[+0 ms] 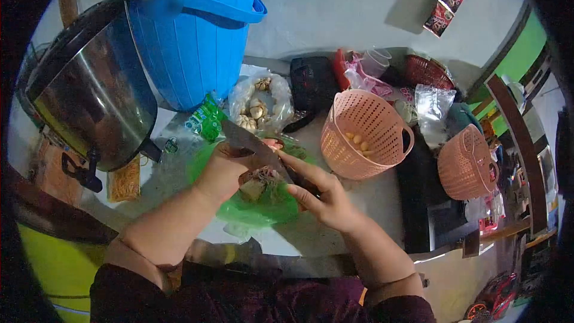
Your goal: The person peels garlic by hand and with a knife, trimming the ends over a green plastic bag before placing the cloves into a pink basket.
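My right hand is closed around the handle end of a knife, whose broad blade points up and to the left. My left hand is closed just beside the blade; what its fingers hold is hidden by the knife and the fingers. Under both hands lies an open green plastic bag with dry-looking roots and peelings in it. A pink perforated basket with several pale yellow peeled cloves stands to the right of my hands.
Behind lie a clear bag of garlic bulbs, a green packet and a black bag. A large metal pot and a blue lidded bucket stand left. Another pink basket is at right.
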A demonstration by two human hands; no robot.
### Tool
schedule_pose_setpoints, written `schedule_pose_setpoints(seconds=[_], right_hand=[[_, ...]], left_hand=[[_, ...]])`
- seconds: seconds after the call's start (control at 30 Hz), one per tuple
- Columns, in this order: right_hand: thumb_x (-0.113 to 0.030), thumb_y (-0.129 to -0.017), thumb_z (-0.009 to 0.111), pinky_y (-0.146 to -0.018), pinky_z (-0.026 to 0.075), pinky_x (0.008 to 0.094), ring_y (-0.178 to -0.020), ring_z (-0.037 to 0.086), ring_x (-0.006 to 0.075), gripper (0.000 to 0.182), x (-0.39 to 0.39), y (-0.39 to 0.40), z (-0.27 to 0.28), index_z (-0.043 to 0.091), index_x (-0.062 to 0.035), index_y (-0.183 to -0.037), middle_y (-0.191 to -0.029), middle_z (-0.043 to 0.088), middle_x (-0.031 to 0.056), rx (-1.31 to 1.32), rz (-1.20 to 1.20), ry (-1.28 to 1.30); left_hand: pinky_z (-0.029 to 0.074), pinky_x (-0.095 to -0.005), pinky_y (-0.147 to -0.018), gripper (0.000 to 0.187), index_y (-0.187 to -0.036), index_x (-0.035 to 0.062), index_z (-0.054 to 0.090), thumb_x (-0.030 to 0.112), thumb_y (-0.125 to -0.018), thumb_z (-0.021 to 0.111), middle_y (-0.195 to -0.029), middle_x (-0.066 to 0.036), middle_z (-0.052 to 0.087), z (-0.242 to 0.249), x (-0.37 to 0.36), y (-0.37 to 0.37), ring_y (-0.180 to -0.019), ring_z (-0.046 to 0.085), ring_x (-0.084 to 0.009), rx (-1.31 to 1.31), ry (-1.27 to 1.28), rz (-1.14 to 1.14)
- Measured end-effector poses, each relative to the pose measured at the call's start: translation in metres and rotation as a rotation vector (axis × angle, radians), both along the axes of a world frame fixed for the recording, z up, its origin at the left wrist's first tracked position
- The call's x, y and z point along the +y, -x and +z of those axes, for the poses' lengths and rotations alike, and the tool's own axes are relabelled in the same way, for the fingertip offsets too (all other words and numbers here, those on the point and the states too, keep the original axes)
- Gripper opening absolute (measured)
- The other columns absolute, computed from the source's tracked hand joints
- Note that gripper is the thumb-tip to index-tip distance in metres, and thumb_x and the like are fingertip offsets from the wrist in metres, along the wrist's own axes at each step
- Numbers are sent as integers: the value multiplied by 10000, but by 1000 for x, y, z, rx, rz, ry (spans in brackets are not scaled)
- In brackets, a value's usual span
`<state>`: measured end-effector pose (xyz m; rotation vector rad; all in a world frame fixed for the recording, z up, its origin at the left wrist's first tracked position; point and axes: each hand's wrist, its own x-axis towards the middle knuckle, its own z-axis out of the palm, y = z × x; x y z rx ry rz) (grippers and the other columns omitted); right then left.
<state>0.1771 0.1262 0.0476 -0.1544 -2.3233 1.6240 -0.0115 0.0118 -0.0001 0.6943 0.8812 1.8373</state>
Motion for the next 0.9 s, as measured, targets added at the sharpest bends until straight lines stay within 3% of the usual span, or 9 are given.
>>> schedule_pose_setpoints(seconds=[0.1,0.17,0.27,0.57,0.77,0.9], right_hand=[[-137,-952,565,-815,462,282,-974,574,149,499,1,-3,-2,407,-60,-1419,-1189,582,93,-60,8,208],[-149,-966,549,-668,460,234,-808,556,91,489,4,-5,-1,403,-92,-1429,-1042,587,38,-150,39,448],[-145,-962,554,-553,390,207,-670,481,53,501,2,-2,-3,398,-128,-1437,-898,528,-7,-75,-21,468],[-169,-965,545,-629,419,207,-740,505,60,505,10,-6,1,387,-99,-1440,-994,577,6,-22,-19,540],[-167,-973,528,-663,419,197,-758,505,62,530,14,-5,-6,343,-115,-1467,-970,559,4,-30,-68,496],[-171,-980,521,-616,425,212,-752,498,66,566,14,-4,-7,281,-142,-1492,-967,532,5,-54,0,521]], left_hand=[[513,-307,-889,220,-1072,6,670,-6,-853,650,-1090,-107,677,-2,3,3,-991,641,-179,91,-26,-1],[512,-295,-886,220,-1070,16,678,-5,-853,651,-1087,-95,679,6,2,1,-988,638,-161,145,-8,-4],[507,-277,-886,239,-1088,22,678,-9,-852,648,-1083,-78,682,7,1,2,-987,632,-135,227,27,-9],[483,-262,-900,273,-1125,8,662,-34,-859,624,-1110,-38,669,3,3,3,-998,608,-111,574,59,46],[477,-265,-904,245,-1113,32,667,-13,-877,616,-1097,-44,675,2,5,5,-996,613,-115,469,106,72],[484,-277,-876,223,-1074,43,665,17,-853,662,-1053,-32,683,5,7,3,-961,619,-122,410,109,143]])
